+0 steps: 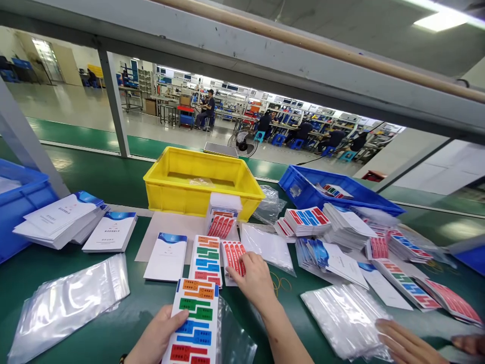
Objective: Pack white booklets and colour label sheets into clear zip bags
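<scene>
My left hand [159, 333] grips a label sheet [197, 313] printed in orange, green, blue and red, with the thumb on its face. A blue edge shows behind this sheet. My right hand [255, 278] has its thumb and fingers on the top of a stack of red label sheets [233, 253]. Between the hands lies a stack of multicoloured label sheets [206, 255]. To its left is a stack of white booklets [166, 258] with blue tops. A clear plastic bag [237, 333] lies beside the held sheet, partly hidden by it.
A yellow bin [182, 194] stands behind the stacks, a blue bin [341, 197] at right. Plastic bags [76, 298] lie at left, more bags [344, 318] at right. Another person's hand [405, 341] touches the right bags. Rubber bands [280, 284] lie near my right hand.
</scene>
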Motion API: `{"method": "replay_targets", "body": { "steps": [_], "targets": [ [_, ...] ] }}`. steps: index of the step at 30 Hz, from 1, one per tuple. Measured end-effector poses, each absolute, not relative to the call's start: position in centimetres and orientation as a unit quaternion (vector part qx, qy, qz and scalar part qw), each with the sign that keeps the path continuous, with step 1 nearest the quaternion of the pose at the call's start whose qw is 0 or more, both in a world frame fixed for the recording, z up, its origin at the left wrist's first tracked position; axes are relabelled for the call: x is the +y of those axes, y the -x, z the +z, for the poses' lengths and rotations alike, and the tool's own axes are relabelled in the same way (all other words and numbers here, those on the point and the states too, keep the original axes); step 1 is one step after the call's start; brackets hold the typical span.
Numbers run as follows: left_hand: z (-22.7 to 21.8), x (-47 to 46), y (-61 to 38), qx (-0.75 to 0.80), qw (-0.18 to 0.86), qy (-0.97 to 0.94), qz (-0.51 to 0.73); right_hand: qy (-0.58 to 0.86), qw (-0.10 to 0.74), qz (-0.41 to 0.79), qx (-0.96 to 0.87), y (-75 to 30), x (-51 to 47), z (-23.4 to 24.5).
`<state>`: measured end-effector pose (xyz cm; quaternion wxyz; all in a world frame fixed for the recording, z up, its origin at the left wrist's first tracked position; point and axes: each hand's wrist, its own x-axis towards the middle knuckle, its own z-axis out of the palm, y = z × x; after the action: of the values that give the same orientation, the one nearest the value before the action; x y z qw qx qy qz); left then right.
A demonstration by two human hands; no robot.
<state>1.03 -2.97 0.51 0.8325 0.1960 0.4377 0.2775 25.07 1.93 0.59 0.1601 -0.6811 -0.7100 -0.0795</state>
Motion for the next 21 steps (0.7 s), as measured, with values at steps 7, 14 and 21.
{"method": "replay_targets", "body": {
  "steps": [7,14,21],
  "targets": [
    [1.4,-2.9,-1.3,0.441,0.830,-0.202,0.277,0.754,0.046,-0.076,-0.651,-22.9,2.1,1.1],
    [2.1,-2.7,-1.3,0.436,0.831,-0.207,0.276,0.761,0.022,-0.053,-0.647,-22.2,2.0,1.5],
    [1.7,-2.8,-1.2,0.435,0.829,-0.208,0.284,0.766,0.029,-0.060,-0.639,-22.5,2.0,1.4]
  ]
}}
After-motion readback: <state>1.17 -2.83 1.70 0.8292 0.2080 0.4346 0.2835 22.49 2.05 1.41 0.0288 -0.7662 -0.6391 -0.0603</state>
